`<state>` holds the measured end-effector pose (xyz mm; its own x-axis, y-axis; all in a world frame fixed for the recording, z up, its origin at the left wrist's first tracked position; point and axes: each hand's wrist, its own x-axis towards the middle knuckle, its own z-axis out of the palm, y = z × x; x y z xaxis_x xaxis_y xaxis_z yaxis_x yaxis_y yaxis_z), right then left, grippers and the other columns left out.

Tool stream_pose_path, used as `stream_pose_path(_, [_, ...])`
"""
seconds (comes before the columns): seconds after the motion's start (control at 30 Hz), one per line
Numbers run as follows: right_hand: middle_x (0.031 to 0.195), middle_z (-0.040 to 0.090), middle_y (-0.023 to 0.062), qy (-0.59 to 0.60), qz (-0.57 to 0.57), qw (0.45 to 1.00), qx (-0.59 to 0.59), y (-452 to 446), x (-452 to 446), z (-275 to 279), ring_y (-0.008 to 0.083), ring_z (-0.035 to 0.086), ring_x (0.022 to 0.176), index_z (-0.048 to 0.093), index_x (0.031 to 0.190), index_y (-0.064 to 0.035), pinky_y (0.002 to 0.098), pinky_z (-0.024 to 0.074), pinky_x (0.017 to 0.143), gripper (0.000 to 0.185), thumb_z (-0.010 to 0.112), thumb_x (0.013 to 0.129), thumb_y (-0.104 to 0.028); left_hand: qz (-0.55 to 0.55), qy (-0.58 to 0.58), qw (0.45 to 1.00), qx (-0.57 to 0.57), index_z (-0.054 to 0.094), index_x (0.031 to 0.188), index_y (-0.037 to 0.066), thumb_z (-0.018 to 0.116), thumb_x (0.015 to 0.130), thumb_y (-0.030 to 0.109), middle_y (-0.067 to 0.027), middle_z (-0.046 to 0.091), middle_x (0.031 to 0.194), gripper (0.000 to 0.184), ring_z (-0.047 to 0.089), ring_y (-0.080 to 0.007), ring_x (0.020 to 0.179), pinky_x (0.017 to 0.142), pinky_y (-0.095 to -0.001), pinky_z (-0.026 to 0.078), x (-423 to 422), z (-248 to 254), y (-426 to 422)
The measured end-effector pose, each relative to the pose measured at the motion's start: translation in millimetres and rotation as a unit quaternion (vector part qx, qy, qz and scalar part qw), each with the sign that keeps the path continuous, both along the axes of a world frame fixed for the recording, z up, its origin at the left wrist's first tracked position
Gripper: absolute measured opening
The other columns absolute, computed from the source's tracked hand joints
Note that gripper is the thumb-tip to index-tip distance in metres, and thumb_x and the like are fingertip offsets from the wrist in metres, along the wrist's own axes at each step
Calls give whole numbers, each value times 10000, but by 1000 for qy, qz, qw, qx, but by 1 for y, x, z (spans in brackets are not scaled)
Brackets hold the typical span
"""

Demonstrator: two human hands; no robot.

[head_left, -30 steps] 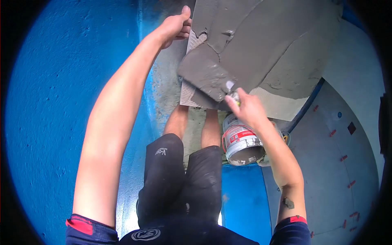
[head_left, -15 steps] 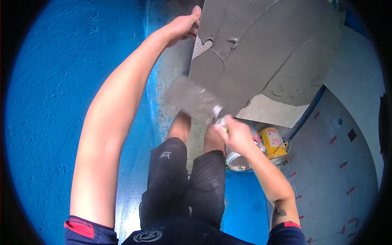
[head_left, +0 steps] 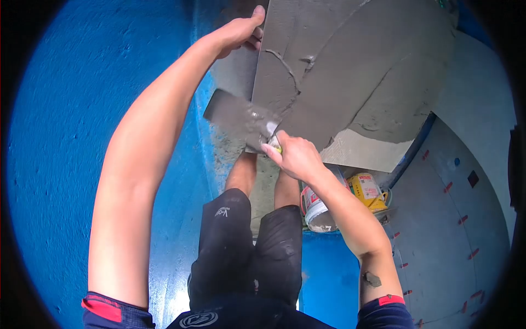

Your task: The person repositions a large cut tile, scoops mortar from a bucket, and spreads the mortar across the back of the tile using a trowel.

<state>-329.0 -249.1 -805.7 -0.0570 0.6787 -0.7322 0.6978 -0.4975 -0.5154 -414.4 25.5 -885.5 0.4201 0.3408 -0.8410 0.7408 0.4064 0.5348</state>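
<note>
A large tile [head_left: 372,148] coated with grey mortar [head_left: 339,82] fills the upper middle; a pale strip of its lower corner shows bare. My left hand [head_left: 242,34] grips the tile's left edge, thumb up along the side, some fingers hidden behind it. My right hand [head_left: 298,156] is closed round the handle of a flat steel trowel [head_left: 233,112]. The blade, slightly blurred, lies at the tile's lower left edge and reaches out past it to the left. Ridges of mortar run across the coat.
A white bucket [head_left: 318,211] and a yellow container [head_left: 368,189] stand below the tile, right of my legs. A blue wall [head_left: 98,109] rises on the left. At right is a grey tiled surface [head_left: 438,236] with red clips along its joints.
My right hand and the trowel have moved left and slightly up. Mortar now covers the bare patch at the tile's left edge. My left hand stays on that edge.
</note>
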Motion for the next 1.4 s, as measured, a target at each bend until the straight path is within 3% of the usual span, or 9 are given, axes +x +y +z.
stream_pose_path(0.13, [784, 647, 245, 55, -10, 998, -35, -1, 52, 14, 446, 636, 795, 583, 878, -28, 497, 491, 717, 493, 562, 904, -520, 13, -12, 994, -110, 598, 1254, 74, 240, 923, 751, -27, 642, 970, 834, 591, -156, 951, 934, -418, 409, -10, -6, 3])
stream_pose_path(0.2, [688, 612, 174, 13, -62, 998, -1, 13, 97, 20, 263, 593, 635, 595, 853, -33, 414, 475, 626, 454, 567, 928, -480, 67, -29, 984, -161, 554, 1307, 99, 233, 915, 761, -19, 622, 974, 833, 586, -148, 929, 918, -413, 416, -19, -12, -9])
stream_pose_path(0.23, [710, 635, 187, 11, -98, 995, -9, 25, 121, 19, 337, 629, 656, 622, 891, -26, 435, 497, 651, 509, 549, 914, -529, 118, -47, 970, -208, 510, 1361, 124, 226, 907, 771, -11, 602, 978, 839, 580, -140, 908, 902, -409, 424, -20, -12, -13])
stream_pose_path(0.53, [637, 554, 200, 16, 78, 995, -55, -3, 153, -3, 335, 563, 625, 567, 860, 1, 442, 464, 649, 535, 514, 942, -525, 151, -115, 954, -234, 414, 1455, 153, 204, 921, 747, -14, 573, 995, 826, 583, -144, 914, 882, -405, 481, -21, -7, -26])
stream_pose_path(0.6, [784, 635, 261, 12, 105, 992, -72, -26, 131, 3, 429, 633, 804, 591, 965, -11, 489, 497, 722, 528, 505, 931, -530, 146, -120, 961, -203, 395, 1469, 146, 207, 923, 743, -18, 571, 999, 831, 582, -144, 922, 890, -406, 480, -20, -2, -29])
stream_pose_path(0.87, [722, 654, 167, -78, 157, 983, 56, -127, 75, -19, 364, 648, 626, 530, 869, -42, 443, 526, 551, 478, 571, 896, -518, 151, -124, 962, -193, 347, 1494, 127, 231, 946, 711, -63, 569, 1062, 809, 585, -225, 1001, 941, -432, 463, -19, 2, -33])
stream_pose_path(1.13, [695, 644, 162, -62, 29, 996, 62, -173, 11, -23, 354, 640, 583, 522, 831, -47, 442, 520, 511, 459, 601, 878, -497, 138, -129, 965, -182, 296, 1514, 122, 298, 911, 750, -83, 552, 1167, 870, 574, -232, 1000, 945, -434, 456, -20, -9, -36])
stream_pose_path(1.23, [754, 674, 203, 39, 70, 993, -83, -168, 7, -12, 404, 658, 702, 552, 922, -20, 491, 532, 658, 527, 551, 890, -546, 171, -78, 967, -170, 338, 1502, 167, 326, 916, 738, -9, 525, 1218, 817, 495, -147, 900, 876, -365, 444, -23, -28, -35])
stream_pose_path(1.4, [790, 656, 231, 65, -197, 978, 26, -182, -18, -1, 424, 648, 762, 514, 962, -3, 493, 520, 709, 472, 608, 900, -462, 266, -97, 933, -220, 458, 1368, 28, 381, 939, 678, 22, 473, 904, 783, 467, -131, 791, 745, -312, 456, -35, -32, -53])
